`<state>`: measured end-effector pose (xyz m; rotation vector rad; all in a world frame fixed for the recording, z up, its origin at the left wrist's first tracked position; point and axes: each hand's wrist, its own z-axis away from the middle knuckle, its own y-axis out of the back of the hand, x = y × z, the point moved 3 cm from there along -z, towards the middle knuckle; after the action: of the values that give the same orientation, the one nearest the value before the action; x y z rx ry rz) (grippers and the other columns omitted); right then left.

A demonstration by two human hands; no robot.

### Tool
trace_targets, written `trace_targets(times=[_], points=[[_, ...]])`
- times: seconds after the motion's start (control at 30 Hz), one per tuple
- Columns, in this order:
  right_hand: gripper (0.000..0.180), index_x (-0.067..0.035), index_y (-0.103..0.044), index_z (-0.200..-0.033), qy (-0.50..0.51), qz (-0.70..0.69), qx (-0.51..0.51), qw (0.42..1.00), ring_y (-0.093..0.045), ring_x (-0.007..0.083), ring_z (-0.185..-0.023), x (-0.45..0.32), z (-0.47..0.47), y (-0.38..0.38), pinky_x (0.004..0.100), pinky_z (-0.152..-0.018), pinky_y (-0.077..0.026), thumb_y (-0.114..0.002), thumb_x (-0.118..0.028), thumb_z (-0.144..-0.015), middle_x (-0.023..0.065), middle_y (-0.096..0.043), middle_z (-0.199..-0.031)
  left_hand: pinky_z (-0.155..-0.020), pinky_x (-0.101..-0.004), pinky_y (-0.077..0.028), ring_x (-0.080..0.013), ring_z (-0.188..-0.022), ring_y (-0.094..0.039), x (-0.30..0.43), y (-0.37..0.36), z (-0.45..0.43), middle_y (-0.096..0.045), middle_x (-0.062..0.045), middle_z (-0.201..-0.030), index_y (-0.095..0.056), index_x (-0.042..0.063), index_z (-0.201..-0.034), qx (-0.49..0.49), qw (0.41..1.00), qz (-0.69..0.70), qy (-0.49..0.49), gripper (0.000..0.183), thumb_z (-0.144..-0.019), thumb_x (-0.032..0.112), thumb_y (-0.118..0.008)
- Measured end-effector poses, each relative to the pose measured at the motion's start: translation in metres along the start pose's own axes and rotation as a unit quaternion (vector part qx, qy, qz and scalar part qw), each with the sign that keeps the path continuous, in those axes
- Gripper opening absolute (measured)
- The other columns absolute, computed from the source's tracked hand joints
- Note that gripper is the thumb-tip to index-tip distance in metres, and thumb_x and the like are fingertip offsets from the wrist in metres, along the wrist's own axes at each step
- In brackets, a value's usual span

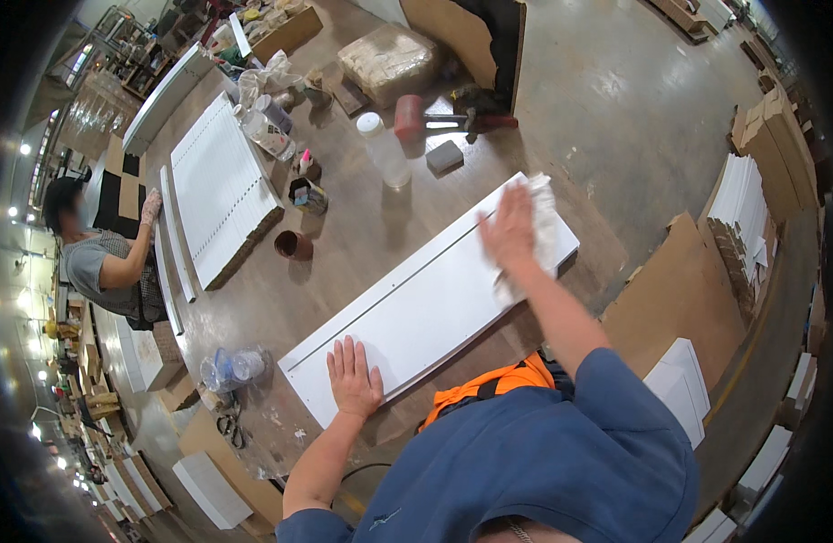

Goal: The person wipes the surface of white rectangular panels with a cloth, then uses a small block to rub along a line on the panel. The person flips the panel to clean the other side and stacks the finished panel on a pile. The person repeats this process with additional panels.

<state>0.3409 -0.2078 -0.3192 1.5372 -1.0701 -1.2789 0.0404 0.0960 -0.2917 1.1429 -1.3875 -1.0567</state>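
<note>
A long white panel (416, 292) with a dark groove along its far side lies slantwise on the worktable before me. Flat on its left end rests my left hand (354, 381), palm down, with nothing in it. My right hand (510, 231), blurred, is at the panel's right end on a crumpled white cloth (542, 217). The cloth lies partly under the palm and sticks out on the right side of the hand. Small holes dot the panel's surface.
Beyond the panel on the worktable (348, 271) stand a clear bottle (387, 153), a red-headed mallet (409, 119), a grey block (445, 157) and a brown cup (294, 246). Grooved white strips (219, 190) lie stacked farther left. Scissors (232, 427) lie near the left edge. Another person (111, 265) stands across.
</note>
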Motion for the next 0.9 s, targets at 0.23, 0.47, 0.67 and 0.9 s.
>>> trace_targets(times=[0.23, 0.47, 0.67, 0.9], points=[[0.051, 0.007, -0.058, -0.133, 0.412, -0.294, -0.073, 0.859, -0.052, 0.0360, -0.137, -0.108, 0.098, 0.006, 0.0456, -0.119, -0.038, -0.067, -0.009, -0.086, 0.0224, -0.057, -0.142, -0.121, -0.0582, -0.024, -0.0435, -0.146, -0.036, -0.004, -0.001, 0.004, -0.044, -0.021, -0.156, -0.050, 0.000, -0.143, 0.016, 1.000, 0.010, 0.007, 0.061, -0.090, 0.028, -0.060], [0.052, -0.026, -0.058, -0.144, 0.095, -0.002, -0.059, 0.994, -0.027, 0.0412, -0.151, 0.038, -0.017, 0.023, 0.0544, -0.126, -0.012, -0.045, -0.054, -0.102, 0.0091, -0.040, -0.161, -0.120, -0.0578, -0.025, -0.0427, -0.145, -0.038, 0.000, -0.001, 0.005, -0.045, -0.021, -0.155, -0.054, 0.000, -0.140, 0.028, 0.999, 0.015, 0.012, 0.059, -0.088, 0.028, -0.062], [0.088, -0.019, -0.024, -0.164, 0.199, 0.075, -0.192, 0.958, -0.002, 0.0454, -0.156, -0.028, 0.052, 0.040, 0.0567, -0.126, 0.000, -0.035, -0.073, -0.096, 0.0136, -0.016, -0.171, -0.120, -0.0592, -0.025, -0.0433, -0.145, -0.038, 0.001, -0.002, 0.006, -0.045, -0.021, -0.155, -0.054, 0.001, -0.141, 0.016, 0.999, 0.019, 0.023, 0.061, -0.088, 0.029, -0.062], [0.086, -0.007, -0.039, -0.157, 0.027, 0.013, -0.076, 0.997, -0.019, 0.0406, -0.154, 0.041, -0.002, 0.026, 0.0539, -0.127, -0.006, -0.056, -0.062, -0.092, 0.0180, -0.026, -0.167, -0.122, -0.0591, -0.021, -0.0443, -0.149, -0.031, 0.013, 0.000, 0.008, -0.035, -0.023, -0.160, -0.048, 0.005, -0.148, 0.025, 0.998, 0.007, 0.061, 0.065, -0.094, 0.040, -0.060]])
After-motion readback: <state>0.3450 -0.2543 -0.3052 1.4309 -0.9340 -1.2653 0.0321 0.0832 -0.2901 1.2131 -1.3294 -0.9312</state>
